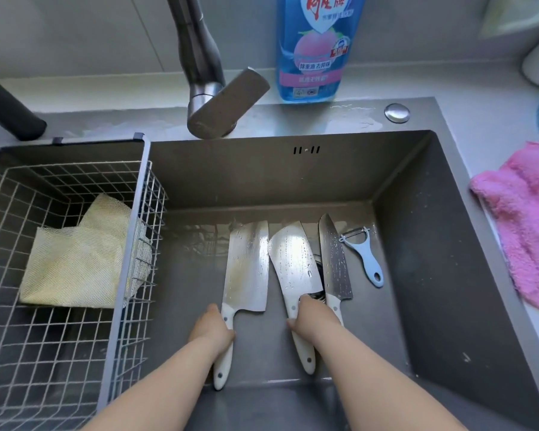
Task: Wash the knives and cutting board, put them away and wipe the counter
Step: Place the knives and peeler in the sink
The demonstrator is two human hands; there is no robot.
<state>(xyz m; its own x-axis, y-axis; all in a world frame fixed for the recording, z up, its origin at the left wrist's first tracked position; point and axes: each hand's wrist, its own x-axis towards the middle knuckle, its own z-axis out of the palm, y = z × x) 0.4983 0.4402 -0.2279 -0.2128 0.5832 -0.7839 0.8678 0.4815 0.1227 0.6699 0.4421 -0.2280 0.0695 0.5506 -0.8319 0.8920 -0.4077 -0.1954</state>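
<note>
I'm looking down into the sink (262, 175). Left hand (212, 326) is at 6 o'clock, fingers curled round the white handle of the cleaver (246, 265), whose blade lies flat on the sink bottom. Right hand (313, 318), just beside it, grips the handle of the middle knife (293, 259). A slim knife (335, 262) and a peeler (363, 253) lie toward 3 o'clock. The basket (131, 231) holds a yellow cloth (75, 259) at 9 o'clock, and there's a pink cloth (523, 225) on the table (486, 119) at 3.
</note>
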